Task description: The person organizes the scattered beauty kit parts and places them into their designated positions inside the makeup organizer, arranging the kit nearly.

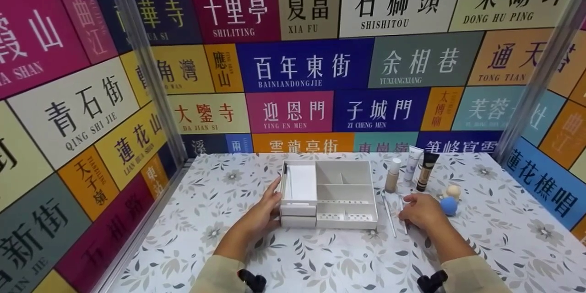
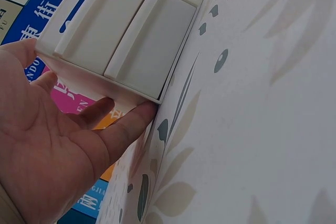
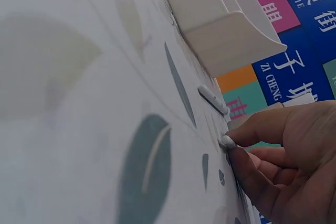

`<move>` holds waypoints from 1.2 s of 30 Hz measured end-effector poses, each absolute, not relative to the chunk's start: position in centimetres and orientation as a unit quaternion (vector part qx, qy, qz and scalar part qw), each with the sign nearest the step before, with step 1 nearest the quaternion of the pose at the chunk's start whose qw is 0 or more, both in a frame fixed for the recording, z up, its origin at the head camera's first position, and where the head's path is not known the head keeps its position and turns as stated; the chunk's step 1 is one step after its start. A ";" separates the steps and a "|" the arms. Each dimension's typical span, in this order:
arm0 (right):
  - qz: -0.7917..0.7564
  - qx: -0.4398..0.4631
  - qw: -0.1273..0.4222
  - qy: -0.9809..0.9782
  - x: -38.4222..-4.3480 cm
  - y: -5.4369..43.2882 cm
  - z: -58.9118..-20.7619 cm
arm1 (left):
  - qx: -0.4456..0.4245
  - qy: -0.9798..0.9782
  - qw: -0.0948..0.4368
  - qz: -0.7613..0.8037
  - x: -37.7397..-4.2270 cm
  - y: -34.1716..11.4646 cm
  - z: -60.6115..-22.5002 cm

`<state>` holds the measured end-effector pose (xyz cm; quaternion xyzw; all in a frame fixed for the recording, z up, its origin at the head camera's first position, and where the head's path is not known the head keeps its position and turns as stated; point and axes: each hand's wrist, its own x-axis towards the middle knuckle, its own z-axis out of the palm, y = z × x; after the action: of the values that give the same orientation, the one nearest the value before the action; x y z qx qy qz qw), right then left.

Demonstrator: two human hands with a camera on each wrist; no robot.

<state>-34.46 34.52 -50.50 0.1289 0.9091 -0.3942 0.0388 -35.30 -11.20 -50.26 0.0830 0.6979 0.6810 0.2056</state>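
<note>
A white desktop organizer (image 1: 346, 225) with open compartments and two small drawers stands on the table. My left hand (image 1: 265, 203) rests against its left side, fingers spread along the wall, one fingertip low near the tabletop in the left wrist view. With thumb and forefinger, my right hand (image 1: 423, 210) pinches the end of a slim white-handled brush (image 3: 227, 141) lying on the table. A second slim white brush (image 1: 389, 215) lies between it and the organizer. Inside the organizer's left compartment leans a thin stick (image 1: 286, 176) with a dark end.
Behind my right hand stand a beige bottle (image 1: 392, 176), a white tube (image 1: 413, 167) and a black-capped tube (image 1: 427, 171). A blue sponge (image 1: 449, 206) and a cream sponge (image 1: 453, 192) sit to its right. Printed wall panels (image 1: 302, 64) border the flower-patterned table (image 1: 329, 265).
</note>
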 end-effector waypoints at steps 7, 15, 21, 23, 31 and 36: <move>-0.444 0.145 0.030 0.884 -34.3 34.5 -50.7 | 0.087 0.691 0.205 0.688 -35.2 -11.2 -50.3; -0.547 0.164 0.016 0.821 -34.1 34.1 -50.5 | 0.090 0.684 0.208 0.693 -35.1 -11.1 -50.2; -0.588 0.176 0.023 0.789 -34.2 33.8 -50.4 | 0.067 0.688 0.214 0.690 -35.2 -11.1 -50.2; -0.599 0.172 0.028 0.781 -34.2 33.6 -50.2 | 0.062 0.690 0.216 0.688 -35.2 -11.1 -50.2; -0.640 0.156 0.034 0.751 -33.8 33.0 -49.4 | 0.070 0.685 0.217 0.692 -35.3 -11.2 -50.3; -0.657 0.148 0.042 0.738 -33.7 32.8 -48.9 | 0.077 0.680 0.215 0.697 -35.3 -11.1 -50.4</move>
<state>-33.69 32.79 -48.93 0.1480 0.7377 -0.6574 0.0416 -35.29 -11.15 -50.35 0.0774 0.6798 0.6968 0.2155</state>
